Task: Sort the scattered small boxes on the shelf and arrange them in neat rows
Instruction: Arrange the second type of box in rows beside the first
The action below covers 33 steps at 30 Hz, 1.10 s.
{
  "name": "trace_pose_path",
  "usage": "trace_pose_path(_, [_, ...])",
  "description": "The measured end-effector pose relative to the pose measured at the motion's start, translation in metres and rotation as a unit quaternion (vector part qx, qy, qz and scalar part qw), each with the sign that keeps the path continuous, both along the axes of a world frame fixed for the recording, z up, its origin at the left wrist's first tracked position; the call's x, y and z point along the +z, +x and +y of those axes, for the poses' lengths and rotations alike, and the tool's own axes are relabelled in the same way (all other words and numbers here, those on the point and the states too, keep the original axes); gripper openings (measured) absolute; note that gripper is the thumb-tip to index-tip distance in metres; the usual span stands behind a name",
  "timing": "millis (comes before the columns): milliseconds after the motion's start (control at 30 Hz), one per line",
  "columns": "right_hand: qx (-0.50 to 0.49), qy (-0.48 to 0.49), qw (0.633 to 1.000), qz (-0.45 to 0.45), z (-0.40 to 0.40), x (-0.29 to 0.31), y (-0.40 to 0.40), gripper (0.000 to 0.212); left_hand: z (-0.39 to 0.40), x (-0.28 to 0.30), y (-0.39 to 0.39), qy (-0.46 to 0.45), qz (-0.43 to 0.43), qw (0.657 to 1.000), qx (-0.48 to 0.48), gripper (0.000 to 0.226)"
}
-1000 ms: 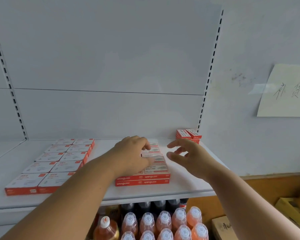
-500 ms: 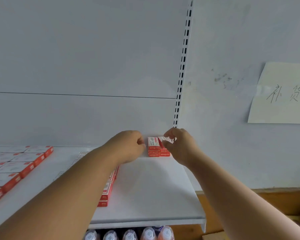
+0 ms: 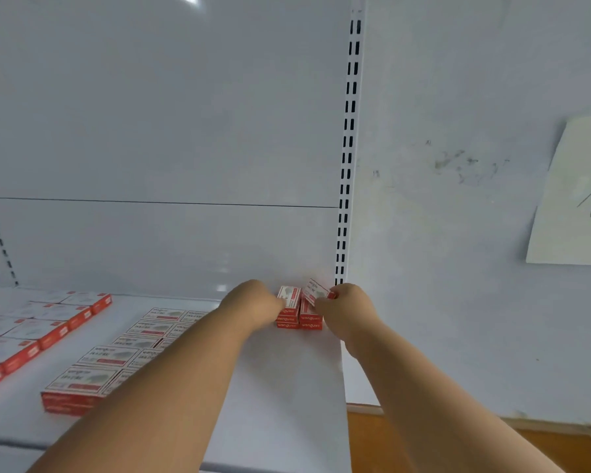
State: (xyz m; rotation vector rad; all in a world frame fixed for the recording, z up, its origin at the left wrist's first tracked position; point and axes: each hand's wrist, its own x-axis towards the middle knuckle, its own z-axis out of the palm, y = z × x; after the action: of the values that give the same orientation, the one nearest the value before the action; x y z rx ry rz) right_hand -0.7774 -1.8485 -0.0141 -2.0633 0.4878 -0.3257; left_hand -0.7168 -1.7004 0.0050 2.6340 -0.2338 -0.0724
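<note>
Now tilted off the back-corner stack (image 3: 299, 320): top box (image 3: 316, 292), pinched in my right hand (image 3: 343, 307); left hand (image 3: 253, 302) curled against stack, grip hidden

At the back right corner of the white metal shelf (image 3: 287, 387), the right hand (image 3: 347, 307) lifts one small red-and-white cardboard box (image 3: 316, 291) tilted, while the left hand (image 3: 253, 302) touches the neighbouring stack of red boxes (image 3: 288, 312).

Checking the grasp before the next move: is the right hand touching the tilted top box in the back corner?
Touching. The head view shows the right hand pinching the tilted top box at its right edge.
</note>
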Motion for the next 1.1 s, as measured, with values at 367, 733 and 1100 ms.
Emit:
trace_pose_path(367, [0.018, 0.256, 0.955, -0.152, 0.013, 0.016, -0.004, 0.013, 0.055, 0.027, -0.008, -0.247, -0.076, 0.966, 0.007, 0.015])
trace_pose_path(733, [0.104, 0.171, 0.968, -0.151, 0.113, 0.043, -0.011, 0.011, 0.173, 0.033, -0.006, -0.235, -0.084, 0.968, -0.037, 0.016])
trace_pose_path(1100, [0.0, 0.046, 0.998, -0.037, 0.196, 0.02, -0.005, 0.01, 0.243, 0.0, 0.025, -0.128, -0.062, 0.988, -0.057, 0.006])
